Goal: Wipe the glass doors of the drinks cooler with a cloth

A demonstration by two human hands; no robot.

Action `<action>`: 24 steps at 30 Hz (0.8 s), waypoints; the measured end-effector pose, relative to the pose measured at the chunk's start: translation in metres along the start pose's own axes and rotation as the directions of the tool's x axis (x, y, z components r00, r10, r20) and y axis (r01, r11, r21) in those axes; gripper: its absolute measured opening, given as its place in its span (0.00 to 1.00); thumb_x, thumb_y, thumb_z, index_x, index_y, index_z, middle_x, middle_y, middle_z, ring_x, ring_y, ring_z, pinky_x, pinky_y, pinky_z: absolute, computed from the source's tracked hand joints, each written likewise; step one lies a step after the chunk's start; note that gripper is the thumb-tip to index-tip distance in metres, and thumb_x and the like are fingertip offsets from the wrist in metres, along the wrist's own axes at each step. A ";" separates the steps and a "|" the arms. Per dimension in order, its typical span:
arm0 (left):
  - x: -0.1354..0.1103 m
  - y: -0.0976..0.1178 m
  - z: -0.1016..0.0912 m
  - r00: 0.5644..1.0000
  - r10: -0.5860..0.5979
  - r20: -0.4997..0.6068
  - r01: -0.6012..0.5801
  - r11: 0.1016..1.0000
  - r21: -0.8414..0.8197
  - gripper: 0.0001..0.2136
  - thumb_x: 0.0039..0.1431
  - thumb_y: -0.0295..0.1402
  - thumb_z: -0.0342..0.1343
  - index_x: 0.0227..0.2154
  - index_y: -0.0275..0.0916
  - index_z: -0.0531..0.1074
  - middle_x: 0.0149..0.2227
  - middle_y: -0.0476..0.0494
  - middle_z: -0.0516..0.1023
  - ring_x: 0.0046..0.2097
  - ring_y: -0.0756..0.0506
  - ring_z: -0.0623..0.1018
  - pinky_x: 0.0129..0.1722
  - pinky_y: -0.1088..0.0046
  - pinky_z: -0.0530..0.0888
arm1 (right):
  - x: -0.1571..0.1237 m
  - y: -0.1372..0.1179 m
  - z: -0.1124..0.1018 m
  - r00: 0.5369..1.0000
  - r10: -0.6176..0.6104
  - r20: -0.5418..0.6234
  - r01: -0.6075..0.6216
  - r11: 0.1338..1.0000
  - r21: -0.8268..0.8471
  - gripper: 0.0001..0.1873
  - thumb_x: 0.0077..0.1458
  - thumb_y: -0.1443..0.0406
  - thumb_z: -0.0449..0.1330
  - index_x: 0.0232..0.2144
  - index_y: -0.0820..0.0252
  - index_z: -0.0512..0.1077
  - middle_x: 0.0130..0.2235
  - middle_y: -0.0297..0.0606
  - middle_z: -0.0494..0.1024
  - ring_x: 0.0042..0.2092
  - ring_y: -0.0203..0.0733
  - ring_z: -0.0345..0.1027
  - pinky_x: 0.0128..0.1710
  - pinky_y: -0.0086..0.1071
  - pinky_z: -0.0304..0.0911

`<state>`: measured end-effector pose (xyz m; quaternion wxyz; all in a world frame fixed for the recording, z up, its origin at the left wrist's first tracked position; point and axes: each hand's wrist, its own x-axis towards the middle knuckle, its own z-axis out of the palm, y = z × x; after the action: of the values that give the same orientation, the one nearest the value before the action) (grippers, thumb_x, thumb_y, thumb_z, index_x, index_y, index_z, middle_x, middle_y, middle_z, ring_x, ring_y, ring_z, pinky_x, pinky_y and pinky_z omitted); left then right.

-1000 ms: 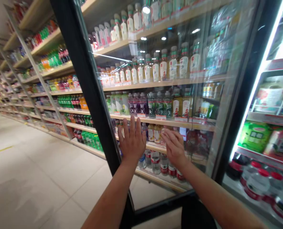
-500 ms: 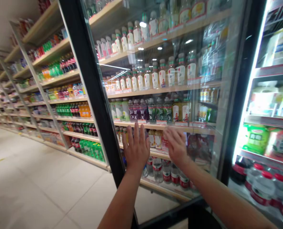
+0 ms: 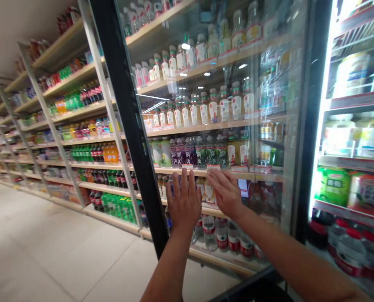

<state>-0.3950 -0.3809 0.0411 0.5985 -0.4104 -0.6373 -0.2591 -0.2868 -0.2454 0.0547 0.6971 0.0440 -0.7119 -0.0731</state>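
Observation:
My left hand (image 3: 184,203) lies flat, fingers spread, at the lower part of a black-framed glass door (image 3: 121,84). Beside it on the right, my right hand (image 3: 226,193) has its fingers stretched out and held close together, tilted toward the left hand. It is at or near the glass; whether the palm presses on it I cannot tell. Neither hand shows anything held. Through the glass, purple-labelled bottles (image 3: 187,152) stand above the hands and clear water bottles (image 3: 209,233) below them.
The door stands ajar, with the lit cooler's shelf (image 3: 350,162) at the right holding green packs (image 3: 331,185) and red-capped bottles (image 3: 350,247). Wooden shelves with green soda bottles (image 3: 119,205) run along the left. Pale floor tiles (image 3: 64,251) lie at lower left.
My right hand has moved left across the glass, nearer to my left hand, which keeps about the same place on the door. The view has tilted slightly upward.

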 end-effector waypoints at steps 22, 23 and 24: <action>0.000 0.001 0.004 0.999 -0.002 -0.037 0.001 1.000 -0.027 0.35 0.68 0.35 0.53 0.72 0.36 0.43 0.70 0.38 0.55 0.73 0.38 0.42 0.72 0.49 0.44 | 0.097 -0.013 0.026 0.992 0.083 -0.097 -0.087 0.995 -0.044 0.28 0.65 0.74 0.48 0.61 0.48 0.69 0.62 0.36 0.72 0.61 0.44 0.63 0.61 0.46 0.61; 0.000 0.001 0.004 0.999 -0.002 -0.037 0.000 0.999 -0.034 0.35 0.68 0.35 0.53 0.72 0.36 0.43 0.70 0.38 0.55 0.74 0.38 0.42 0.72 0.50 0.43 | 0.094 -0.016 0.027 0.998 0.041 -0.050 -0.042 0.999 -0.024 0.27 0.65 0.74 0.49 0.61 0.48 0.69 0.62 0.36 0.72 0.61 0.43 0.63 0.61 0.45 0.62; 0.000 0.001 0.005 0.999 -0.001 -0.039 0.000 0.999 -0.041 0.35 0.68 0.35 0.53 0.72 0.36 0.42 0.70 0.38 0.55 0.74 0.38 0.41 0.72 0.50 0.43 | 0.091 -0.019 0.028 1.000 -0.006 -0.002 0.006 1.000 -0.002 0.27 0.65 0.73 0.49 0.61 0.48 0.69 0.62 0.35 0.73 0.60 0.43 0.63 0.61 0.44 0.62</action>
<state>-0.3970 -0.3768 0.0401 0.6022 -0.4173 -0.6203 -0.2801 -0.3175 -0.2776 0.1412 0.6976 0.0456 -0.7110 -0.0758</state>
